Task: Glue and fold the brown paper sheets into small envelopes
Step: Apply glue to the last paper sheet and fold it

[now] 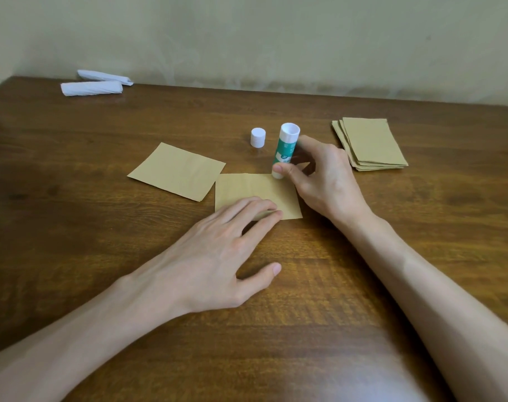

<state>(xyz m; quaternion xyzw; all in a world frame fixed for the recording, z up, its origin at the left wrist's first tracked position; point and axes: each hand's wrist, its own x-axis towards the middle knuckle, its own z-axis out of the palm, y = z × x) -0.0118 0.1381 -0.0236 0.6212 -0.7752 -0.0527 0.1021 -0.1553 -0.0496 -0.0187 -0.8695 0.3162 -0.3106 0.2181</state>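
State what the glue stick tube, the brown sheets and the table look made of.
Glue stick tube: likely plastic, smooth white with a green printed label. Brown sheets: matte kraft-like paper, thin stacked edges showing. Table: wood or wood veneer, dark grain, soft sheen.

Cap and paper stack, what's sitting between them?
The glue stick, gripped by the right hand, is between cap and stack, as the head view shows.

Single view, worn on head. Faces forward and down across table (72,227) to wall (276,39) behind far edge. Wide angle; far edge tilted, lower at right. Close in: left hand (218,256) and right hand (325,175) mid-frame, reaching up from bottom corners, glue stick (286,149) just above centre.
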